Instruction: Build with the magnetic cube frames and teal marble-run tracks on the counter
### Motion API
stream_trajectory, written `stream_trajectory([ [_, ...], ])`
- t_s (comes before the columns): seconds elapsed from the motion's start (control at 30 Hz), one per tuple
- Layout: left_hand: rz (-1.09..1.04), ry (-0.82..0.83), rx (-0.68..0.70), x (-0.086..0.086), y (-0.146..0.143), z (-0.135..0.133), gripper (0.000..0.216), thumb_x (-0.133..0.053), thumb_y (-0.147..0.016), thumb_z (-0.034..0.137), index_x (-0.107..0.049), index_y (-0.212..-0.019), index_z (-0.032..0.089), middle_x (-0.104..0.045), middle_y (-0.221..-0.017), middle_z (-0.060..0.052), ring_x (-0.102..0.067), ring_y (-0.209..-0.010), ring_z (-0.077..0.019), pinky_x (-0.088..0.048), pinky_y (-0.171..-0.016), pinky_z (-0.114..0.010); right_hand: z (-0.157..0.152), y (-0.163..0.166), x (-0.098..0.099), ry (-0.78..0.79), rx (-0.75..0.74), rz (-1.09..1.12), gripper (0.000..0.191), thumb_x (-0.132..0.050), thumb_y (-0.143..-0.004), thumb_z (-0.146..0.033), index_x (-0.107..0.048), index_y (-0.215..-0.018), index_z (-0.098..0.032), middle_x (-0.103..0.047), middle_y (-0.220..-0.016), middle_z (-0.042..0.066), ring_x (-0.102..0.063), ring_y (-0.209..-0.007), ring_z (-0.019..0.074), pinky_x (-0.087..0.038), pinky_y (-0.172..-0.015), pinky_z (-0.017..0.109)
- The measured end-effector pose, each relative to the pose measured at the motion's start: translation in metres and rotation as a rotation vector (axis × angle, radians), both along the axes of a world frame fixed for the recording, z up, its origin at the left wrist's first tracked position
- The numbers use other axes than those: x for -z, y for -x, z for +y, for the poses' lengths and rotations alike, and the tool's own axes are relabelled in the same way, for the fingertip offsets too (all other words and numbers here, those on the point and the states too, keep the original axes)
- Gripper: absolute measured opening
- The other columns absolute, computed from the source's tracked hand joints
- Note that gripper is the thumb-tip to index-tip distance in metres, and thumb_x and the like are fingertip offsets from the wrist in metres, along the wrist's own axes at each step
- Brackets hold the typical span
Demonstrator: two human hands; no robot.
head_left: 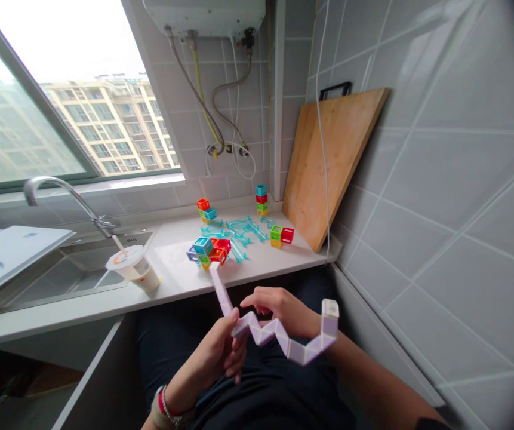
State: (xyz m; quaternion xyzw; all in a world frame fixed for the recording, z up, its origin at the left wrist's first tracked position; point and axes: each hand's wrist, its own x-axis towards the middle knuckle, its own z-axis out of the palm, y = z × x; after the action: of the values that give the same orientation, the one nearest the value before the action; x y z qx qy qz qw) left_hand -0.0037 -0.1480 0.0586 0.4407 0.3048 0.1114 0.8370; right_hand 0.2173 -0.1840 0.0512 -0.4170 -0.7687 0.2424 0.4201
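Observation:
A pale purple and white snake puzzle (299, 351) stretches in a zigzag above my lap, its right end bent upward and its left end reaching toward the counter. My left hand (226, 346) grips it near the left bend, thumb on top. Behind the zigzag is my right hand (279, 307), its index finger extended to the left and the other fingers curled; it appears to hold nothing. Just beyond the puzzle's far left end, a cluster of coloured open-frame cubes (209, 251) stands on the counter.
On the white counter (180, 275) are turquoise plastic track pieces (239, 233), a cube tower (261, 200) and smaller cube stacks (279, 235). A lidded drink cup (138, 269) stands by the sink (82, 269). A wooden board (328, 161) leans against the right wall, with a white cable hanging before it.

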Motion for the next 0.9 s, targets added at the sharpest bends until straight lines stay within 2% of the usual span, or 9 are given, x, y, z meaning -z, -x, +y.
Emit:
stream_trajectory([
  [0.1,-0.035,-0.248,-0.165,-0.007,-0.006,-0.004,0.057,-0.066,-0.085,0.071,-0.061,-0.070,0.016,-0.059,-0.053,-0.001,-0.053,-0.039,-0.0121,-0.051,-0.041,-0.025,0.005,0.001,0.030,0.232,0.078,0.347,0.043,-0.083,-0.080,-0.044,-0.068,-0.112,-0.020,-0.058,-0.077,-0.004,-0.053,-0.065,0.0122,-0.043,-0.061,0.025],
  [0.2,-0.078,-0.348,-0.239,-0.014,-0.008,-0.007,0.053,-0.066,-0.087,0.067,-0.066,-0.079,0.014,-0.067,-0.068,-0.006,-0.063,-0.050,-0.0165,-0.054,-0.043,-0.027,-0.006,-0.001,0.050,0.352,-0.006,0.603,0.054,-0.090,-0.072,-0.040,-0.065,-0.116,-0.021,-0.060,-0.084,-0.003,-0.055,-0.071,0.0119,-0.046,-0.066,0.026],
  [0.33,-0.091,-0.394,-0.384,-0.014,-0.008,-0.005,0.051,-0.066,-0.087,0.064,-0.070,-0.086,0.013,-0.069,-0.072,-0.007,-0.067,-0.060,-0.0203,-0.060,-0.047,-0.031,-0.026,-0.009,0.054,0.401,-0.125,0.889,0.063,-0.087,-0.077,-0.036,-0.058,-0.132,-0.024,-0.063,-0.101,0.003,-0.060,-0.075,0.0128,-0.049,-0.064,0.025],
  [0.43,-0.085,-0.399,-0.472,-0.015,-0.008,-0.001,0.046,-0.069,-0.087,0.058,-0.072,-0.090,0.012,-0.071,-0.080,-0.009,-0.070,-0.075,-0.0250,-0.063,-0.051,-0.032,-0.028,-0.016,0.048,0.358,-0.051,1.096,0.059,-0.080,-0.083,-0.048,-0.059,-0.133,-0.025,-0.064,-0.107,0.006,-0.059,-0.067,0.0120,-0.045,-0.052,0.022],
  [0.5,-0.088,-0.399,-0.511,-0.017,-0.007,0.003,0.043,-0.072,-0.086,0.055,-0.072,-0.090,0.013,-0.071,-0.086,-0.009,-0.071,-0.084,-0.0277,-0.065,-0.055,-0.034,-0.023,-0.018,0.042,0.295,0.106,1.143,0.045,-0.071,-0.092,-0.052,-0.065,-0.125,-0.022,-0.066,-0.103,0.006,-0.056,-0.061,0.0094,-0.042,-0.047,0.020],
  [0.6,-0.143,-0.332,-0.510,-0.022,-0.004,0.006,0.040,-0.074,-0.085,0.055,-0.068,-0.094,0.016,-0.073,-0.093,-0.008,-0.074,-0.092,-0.0303,-0.068,-0.062,-0.040,-0.013,-0.017,0.031,0.213,0.291,1.073,0.033,-0.065,-0.098,-0.049,-0.070,-0.109,-0.018,-0.070,-0.093,0.005,-0.052,-0.053,0.0072,-0.040,-0.042,0.019],
  [0.7,-0.226,-0.228,-0.529,-0.022,-0.003,0.006,0.041,-0.078,-0.085,0.050,-0.059,-0.109,0.022,-0.077,-0.103,-0.007,-0.076,-0.095,-0.0283,-0.068,-0.070,-0.041,-0.008,-0.008,0.023,0.192,0.301,0.961,0.032,-0.069,-0.095,-0.048,-0.070,-0.103,-0.017,-0.073,-0.093,0.006,-0.059,-0.054,0.0099,-0.049,-0.044,0.021],
  [0.77,-0.261,-0.210,-0.610,-0.018,-0.006,0.004,0.050,-0.082,-0.083,0.042,-0.053,-0.120,0.026,-0.077,-0.108,-0.006,-0.077,-0.098,-0.0257,-0.067,-0.077,-0.039,-0.007,0.003,0.021,0.167,0.315,0.945,0.031,-0.070,-0.095,-0.047,-0.070,-0.105,-0.018,-0.074,-0.092,0.006,-0.063,-0.057,0.0116,-0.057,-0.049,0.024],
  [0.9,-0.225,-0.236,-0.722,-0.008,-0.016,-0.002,0.058,-0.086,-0.080,0.034,-0.052,-0.125,0.021,-0.077,-0.113,-0.011,-0.076,-0.107,-0.0315,-0.063,-0.088,-0.043,-0.010,0.029,0.026,0.126,0.320,0.960,0.027,-0.070,-0.096,-0.043,-0.068,-0.111,-0.021,-0.072,-0.089,0.002,-0.067,-0.063,0.0126,-0.063,-0.058,0.027],
])
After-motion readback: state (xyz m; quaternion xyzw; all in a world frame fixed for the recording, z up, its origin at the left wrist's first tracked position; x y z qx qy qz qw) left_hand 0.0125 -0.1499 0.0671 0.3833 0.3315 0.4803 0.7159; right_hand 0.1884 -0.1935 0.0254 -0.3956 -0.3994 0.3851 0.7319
